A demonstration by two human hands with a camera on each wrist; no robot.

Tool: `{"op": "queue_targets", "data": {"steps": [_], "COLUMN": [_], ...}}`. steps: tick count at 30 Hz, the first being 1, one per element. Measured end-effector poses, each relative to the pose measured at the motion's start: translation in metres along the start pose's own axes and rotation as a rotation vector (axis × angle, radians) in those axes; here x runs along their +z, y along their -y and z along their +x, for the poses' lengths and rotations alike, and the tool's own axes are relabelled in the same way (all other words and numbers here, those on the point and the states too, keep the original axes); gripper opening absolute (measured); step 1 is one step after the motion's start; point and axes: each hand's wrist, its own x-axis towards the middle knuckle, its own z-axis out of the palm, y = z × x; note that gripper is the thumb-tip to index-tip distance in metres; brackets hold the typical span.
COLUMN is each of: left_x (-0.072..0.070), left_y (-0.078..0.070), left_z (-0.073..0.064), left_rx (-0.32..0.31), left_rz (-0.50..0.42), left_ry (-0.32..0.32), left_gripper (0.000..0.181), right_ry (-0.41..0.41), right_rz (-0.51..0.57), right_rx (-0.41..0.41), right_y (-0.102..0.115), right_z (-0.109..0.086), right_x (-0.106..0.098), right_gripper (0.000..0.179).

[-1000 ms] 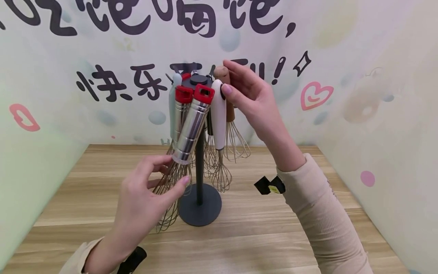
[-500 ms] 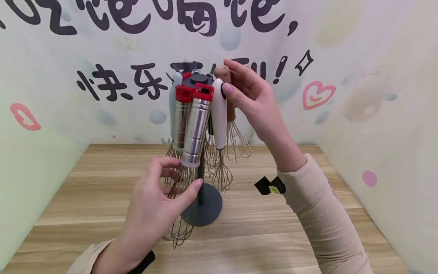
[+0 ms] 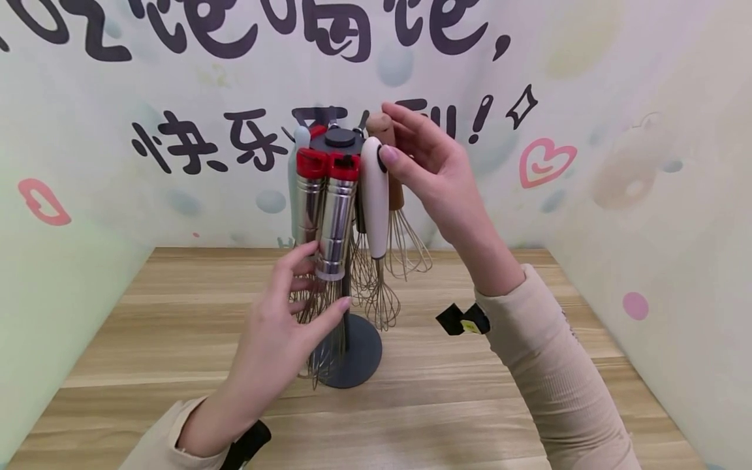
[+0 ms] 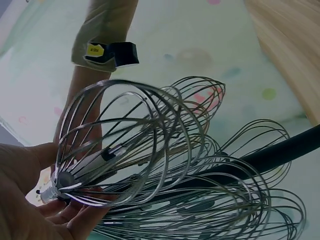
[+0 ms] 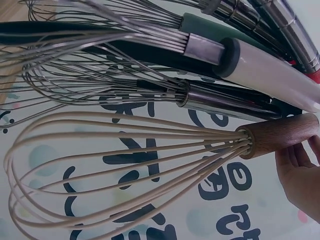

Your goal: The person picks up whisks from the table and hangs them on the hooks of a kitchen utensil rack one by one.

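My left hand [image 3: 269,329] curls round the lower part of a steel-handled whisk [image 3: 337,212] with a red end loop. Its fingers lie on the near left of the handle and the thumb crosses in front of the wires [image 4: 165,120]. The whisk hangs almost upright at the front of a dark stand [image 3: 355,362]; its hook is barely visible. With thumb and fingers my right hand [image 3: 437,166] holds the top of a wooden-handled whisk [image 5: 282,134]. The right thumb lies close beside a white-handled whisk [image 3: 374,199]; contact cannot be told.
Another red-topped steel whisk [image 3: 308,199] and a light blue-handled whisk [image 3: 296,176] hang at the stand's left. A darker whisk hangs behind, partly hidden. The stand stands on a wood-grain tabletop [image 3: 458,391], with printed walls [image 3: 611,215] behind and at the sides.
The front steel whisk has swung from a leftward slant to nearly upright, its wires now closer to the stand. My left hand has moved right and up along it. My right hand stays put.
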Motion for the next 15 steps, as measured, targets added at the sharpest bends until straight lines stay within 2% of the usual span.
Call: {"op": "queue_targets", "data": {"steps": [3,5,11,15], "left_x": [0.002,0.003,0.010,0.014], "left_y": [0.002,0.002,0.008,0.012], "left_z": [0.001,0.002,0.001,0.002], "left_rx": [0.007,0.026,0.211,0.293], "left_rz": [0.008,0.056,0.276,0.322], "left_ry": [-0.009,-0.019,-0.111,-0.166], "left_gripper": [0.071,0.075,0.081,0.078], "right_ry": [0.006,0.010,0.012,0.003], "right_rz": [0.002,0.007,0.029,0.029], "right_rx": [-0.004,-0.010,-0.019,-0.016], "right_y": [-0.001,-0.001,-0.005,-0.008], "right_z": [0.000,0.000,-0.002,-0.004], "right_x": [0.000,0.000,-0.003,-0.005], "right_gripper": [0.048,0.049,0.048,0.046]}}
